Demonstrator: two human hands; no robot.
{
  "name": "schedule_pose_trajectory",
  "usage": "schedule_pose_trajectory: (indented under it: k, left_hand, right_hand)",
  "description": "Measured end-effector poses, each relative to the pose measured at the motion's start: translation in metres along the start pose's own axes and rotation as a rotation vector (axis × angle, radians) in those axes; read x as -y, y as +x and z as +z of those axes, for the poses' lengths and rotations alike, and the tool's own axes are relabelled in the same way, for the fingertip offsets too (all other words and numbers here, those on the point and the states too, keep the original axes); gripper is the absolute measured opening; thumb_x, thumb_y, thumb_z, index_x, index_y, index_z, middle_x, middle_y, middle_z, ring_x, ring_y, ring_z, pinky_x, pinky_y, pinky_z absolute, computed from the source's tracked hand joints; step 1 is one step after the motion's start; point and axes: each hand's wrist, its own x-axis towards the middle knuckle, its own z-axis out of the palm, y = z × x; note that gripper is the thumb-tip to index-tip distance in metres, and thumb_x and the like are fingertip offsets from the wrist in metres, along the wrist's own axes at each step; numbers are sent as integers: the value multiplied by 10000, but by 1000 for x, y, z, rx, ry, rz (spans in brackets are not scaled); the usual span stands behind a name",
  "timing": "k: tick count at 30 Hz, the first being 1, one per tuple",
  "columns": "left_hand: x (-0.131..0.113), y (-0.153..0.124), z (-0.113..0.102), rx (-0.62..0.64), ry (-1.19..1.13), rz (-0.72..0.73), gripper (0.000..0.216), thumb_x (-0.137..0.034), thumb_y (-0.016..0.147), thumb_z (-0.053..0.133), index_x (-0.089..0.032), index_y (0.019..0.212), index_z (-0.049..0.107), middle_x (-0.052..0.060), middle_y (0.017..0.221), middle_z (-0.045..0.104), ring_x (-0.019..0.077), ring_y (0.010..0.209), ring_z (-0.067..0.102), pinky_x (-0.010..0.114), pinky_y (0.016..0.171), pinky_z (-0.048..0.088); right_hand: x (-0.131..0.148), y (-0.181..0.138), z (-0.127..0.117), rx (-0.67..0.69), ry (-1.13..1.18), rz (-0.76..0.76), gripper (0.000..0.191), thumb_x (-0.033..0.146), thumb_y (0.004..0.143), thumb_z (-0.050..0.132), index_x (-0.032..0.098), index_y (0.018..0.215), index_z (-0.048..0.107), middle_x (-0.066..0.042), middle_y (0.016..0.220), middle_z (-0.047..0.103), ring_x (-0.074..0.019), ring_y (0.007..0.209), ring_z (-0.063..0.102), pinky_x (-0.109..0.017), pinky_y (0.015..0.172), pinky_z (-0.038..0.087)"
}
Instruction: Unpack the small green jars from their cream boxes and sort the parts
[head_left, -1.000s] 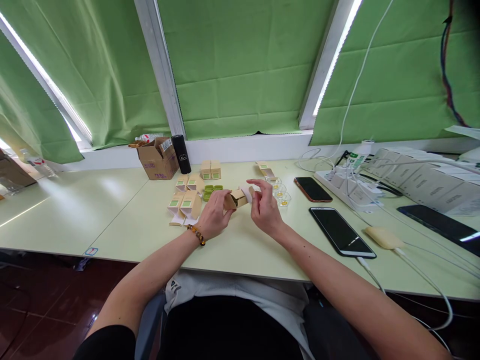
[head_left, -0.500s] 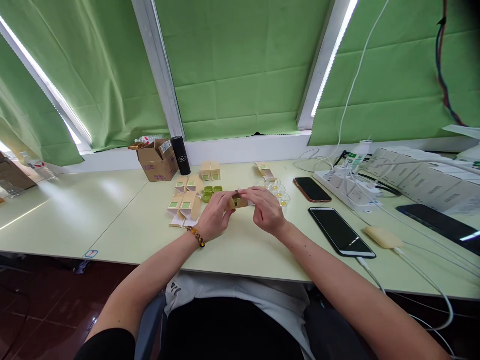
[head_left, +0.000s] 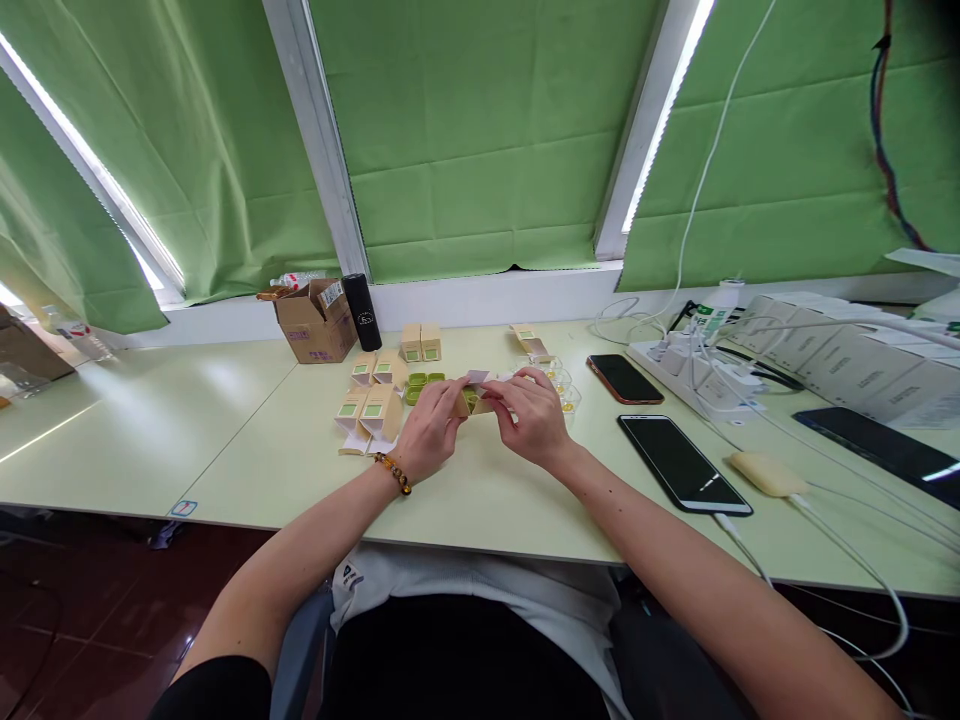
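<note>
Between my hands is a small tan cardboard box [head_left: 463, 406] with something green inside and a pale flap raised at its top. My left hand [head_left: 429, 430] is wrapped round the box's left side. With thumb and forefinger, my right hand [head_left: 531, 415] pinches the flap on the right. Several green pieces [head_left: 424, 385] lie just beyond my left hand. Left of them stand several tan boxes [head_left: 380, 412] with green labels, some with white flaps hanging out. Behind my right hand sits a clear plastic tray [head_left: 556, 375] with round cups, partly hidden.
Two tan boxes [head_left: 421, 342] stand farther back, and a flattened box [head_left: 529, 342] lies near the tray. A brown carton [head_left: 315, 322] and black bottle [head_left: 362, 312] are at back left. To the right are phones [head_left: 682, 463], a power strip [head_left: 694, 378], cables and white boxes [head_left: 840, 350].
The pale flap of the held box now stands up in view. My right fingers have drawn back slightly from over the top and pinch at its right side.
</note>
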Motion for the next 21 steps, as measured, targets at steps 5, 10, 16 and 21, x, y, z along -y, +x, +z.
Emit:
schedule_pose_trajectory:
  k: [5,10,16,21]
  left_hand:
    - [0,0,0,-43,46,12,681,-117,1014,521,-227,1651,304,166,1357,610,301,1309,551,536,1109,508]
    - [0,1,0,-41,113,51,673,-108,1027,482,-238,1659,290,165,1342,610,294,1302,558,535,1106,517]
    - [-2,-2,1,11,232,74,671,-104,1040,445,-258,1673,282,172,1382,581,301,1352,536,529,1108,541]
    - [-5,-5,3,60,334,94,695,-85,1032,428,-281,1681,276,186,1409,557,326,1384,517,518,1039,592]
  right_hand:
    - [4,-1,1,-23,90,122,153,190,980,588,261,1053,702,5,715,771,-206,646,697,-479,983,508]
    - [6,-4,5,25,98,221,175,228,996,584,266,884,713,14,696,773,-190,609,676,-500,1057,447]
    - [11,-6,13,65,57,404,143,325,966,670,253,851,714,0,756,784,-216,738,699,-510,1065,337]
    - [14,-7,19,129,121,522,156,287,941,648,238,792,646,-23,833,753,-245,861,676,-499,1003,351]
